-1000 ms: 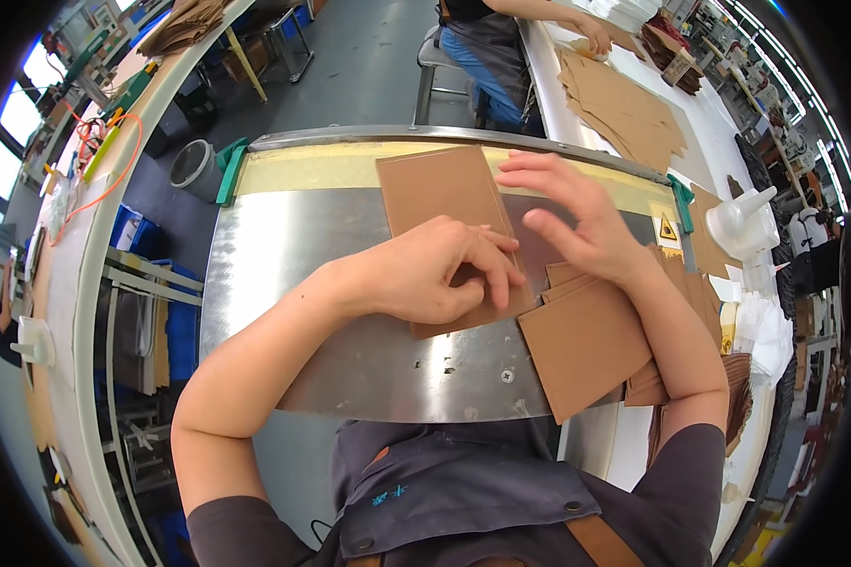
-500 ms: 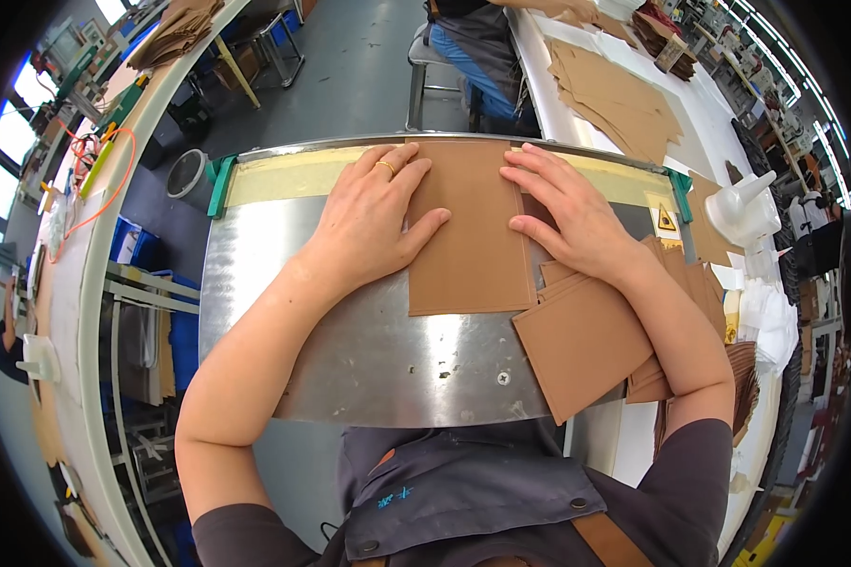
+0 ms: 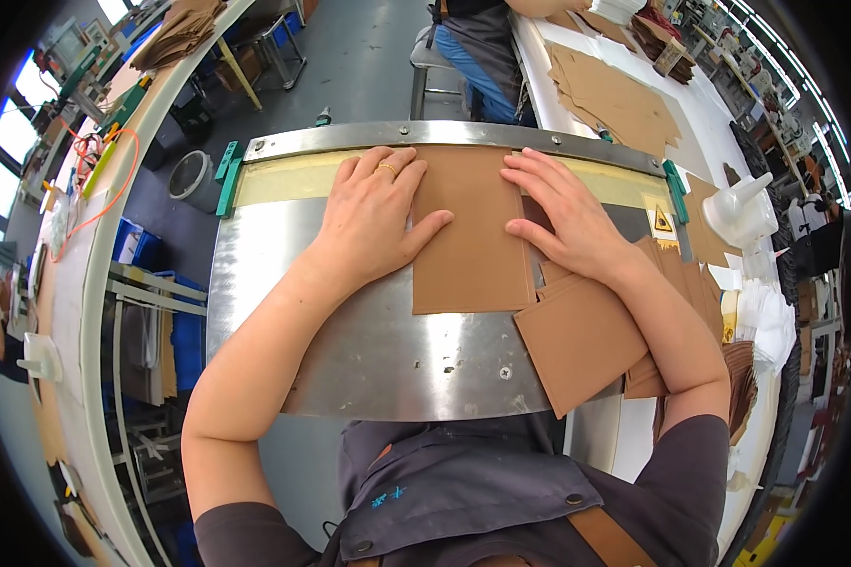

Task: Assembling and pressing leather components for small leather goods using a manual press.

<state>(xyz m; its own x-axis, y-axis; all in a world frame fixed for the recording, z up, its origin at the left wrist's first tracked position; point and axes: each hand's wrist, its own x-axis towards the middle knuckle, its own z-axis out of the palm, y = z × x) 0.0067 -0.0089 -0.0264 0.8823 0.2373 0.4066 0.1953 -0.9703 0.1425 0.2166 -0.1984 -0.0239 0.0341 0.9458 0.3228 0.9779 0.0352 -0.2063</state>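
A brown rectangular panel (image 3: 473, 246), leather-like with a line along its edges, lies on a steel work plate (image 3: 378, 359). Its far edge reaches a steel bar (image 3: 482, 137) with screws, which crosses the back of the plate. My left hand (image 3: 371, 208) lies flat, fingertips and thumb on the panel's left side. On the panel's right edge rest the fingertips of my right hand (image 3: 569, 213), its fingers stretched out. A dark patch shows under that palm. Similar brown panels (image 3: 581, 335) lie fanned out beneath my right forearm, which hides part of them.
Yellow tape (image 3: 284, 180) runs along the plate's back, between green end pieces (image 3: 228, 180). A warning label (image 3: 662, 219) sits at the right. Long benches stand on both sides, the right one bearing brown sheets (image 3: 610, 94) and a white dispenser (image 3: 739, 203). A person (image 3: 482, 57) sits ahead.
The steel bar at the back now shows its broad screwed face, where only a thin edge showed before. The left green end piece has shifted. My hands stay in nearly the same place on the panel.
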